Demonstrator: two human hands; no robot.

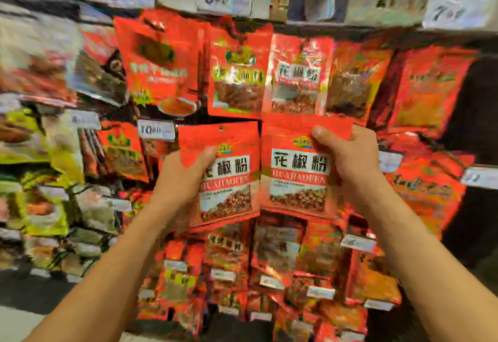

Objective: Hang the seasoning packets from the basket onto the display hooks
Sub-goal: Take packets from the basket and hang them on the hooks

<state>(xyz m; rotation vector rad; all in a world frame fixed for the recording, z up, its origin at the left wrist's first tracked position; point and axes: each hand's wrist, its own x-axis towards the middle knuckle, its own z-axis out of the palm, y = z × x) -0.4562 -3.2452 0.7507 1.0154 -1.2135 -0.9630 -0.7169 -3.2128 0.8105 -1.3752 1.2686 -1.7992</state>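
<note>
Two red seasoning packets with a white label band are held up side by side in front of the display. My left hand (pixel 186 174) grips the left packet (pixel 229 180) at its left edge, thumb across the front. My right hand (pixel 347 161) grips the right packet (pixel 299 177) at its upper right corner. A matching packet (pixel 296 77) hangs on the display just above the right one. The hooks themselves are hidden behind the hanging packets. The basket is out of view.
Rows of red seasoning packets (pixel 237 72) hang above, below and to the right. Yellow and green packets (pixel 40 180) hang at the left. White price tags (pixel 156 130) stick out along the rows. The picture is blurred toward the edges.
</note>
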